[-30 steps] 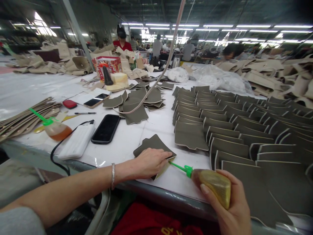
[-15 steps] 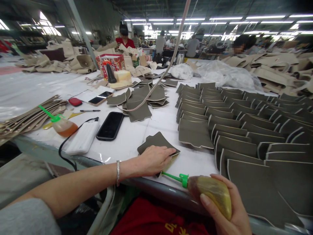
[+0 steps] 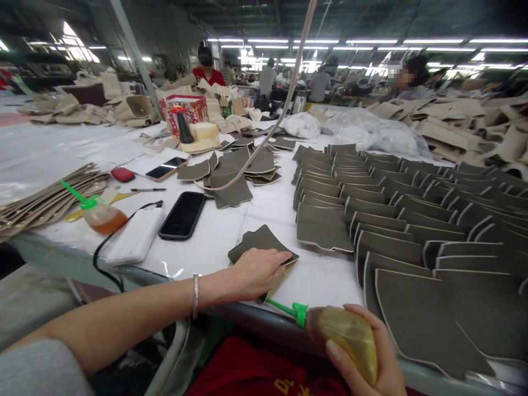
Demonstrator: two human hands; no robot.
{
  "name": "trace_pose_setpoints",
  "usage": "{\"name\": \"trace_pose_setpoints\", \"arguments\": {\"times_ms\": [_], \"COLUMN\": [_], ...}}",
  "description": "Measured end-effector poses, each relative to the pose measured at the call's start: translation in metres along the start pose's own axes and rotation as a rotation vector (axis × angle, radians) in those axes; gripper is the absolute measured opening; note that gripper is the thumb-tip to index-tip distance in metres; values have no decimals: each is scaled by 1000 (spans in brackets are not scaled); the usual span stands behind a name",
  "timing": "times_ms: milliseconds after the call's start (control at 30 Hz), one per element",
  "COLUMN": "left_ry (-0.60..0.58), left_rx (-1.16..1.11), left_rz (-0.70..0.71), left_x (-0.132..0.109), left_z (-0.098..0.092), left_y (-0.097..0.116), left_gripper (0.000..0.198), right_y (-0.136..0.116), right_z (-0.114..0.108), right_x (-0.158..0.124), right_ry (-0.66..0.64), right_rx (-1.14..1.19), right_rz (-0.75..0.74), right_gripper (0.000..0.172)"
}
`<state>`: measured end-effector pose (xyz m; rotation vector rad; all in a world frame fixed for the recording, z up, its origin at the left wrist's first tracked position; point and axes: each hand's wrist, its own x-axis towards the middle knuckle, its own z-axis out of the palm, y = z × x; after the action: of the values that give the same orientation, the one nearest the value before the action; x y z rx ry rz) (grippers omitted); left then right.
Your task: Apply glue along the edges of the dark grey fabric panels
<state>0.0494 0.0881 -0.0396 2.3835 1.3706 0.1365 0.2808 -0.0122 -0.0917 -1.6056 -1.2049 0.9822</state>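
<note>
White sheeting covers the bench [image 3: 272,203], in a wide workshop lit by rows of tube lights. At its front edge, the right grip [image 3: 383,363] is curled around a tilted squeeze bottle [image 3: 346,335], thumb against its side. Near that edge, the left grip [image 3: 253,272] lies palm down on a panel [image 3: 264,239], fingers stretched; whether its hidden thumb pinches, I cannot tell. Dark grey-brown, the panel has a notched outline, pale cut rims and a tan strip showing along its right side. One second ago the green nozzle [image 3: 284,309] met the panel's right corner; now its tip is beside the corner nearest the front edge, and the left grip has stayed put. Translucent and rounded, the bottle looks amber-yellow, browner at the neck. Smooth, matte, curved panels of similar colour stand in overlapping rows [image 3: 324,225] towards the bench's right end.
</note>
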Motion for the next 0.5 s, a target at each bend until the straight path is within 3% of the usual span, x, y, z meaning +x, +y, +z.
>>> {"name": "trace_pose_setpoints", "arguments": {"times_ms": [167,300,500], "left_ry": [3,7,19], "left_rx": [2,-9,-36], "left_rz": [-11,-3,-1], "left_x": [1,2,3], "left_z": [1,2,6], "left_y": [0,0,-2], "left_gripper": [43,43,43], "right_y": [10,4,-33], "right_z": [-4,-3,3], "right_x": [2,5,12], "right_ry": [100,-11,246], "right_rx": [-7,7,-34], "right_rz": [-14,11,-80], "right_gripper": [71,71,65]}}
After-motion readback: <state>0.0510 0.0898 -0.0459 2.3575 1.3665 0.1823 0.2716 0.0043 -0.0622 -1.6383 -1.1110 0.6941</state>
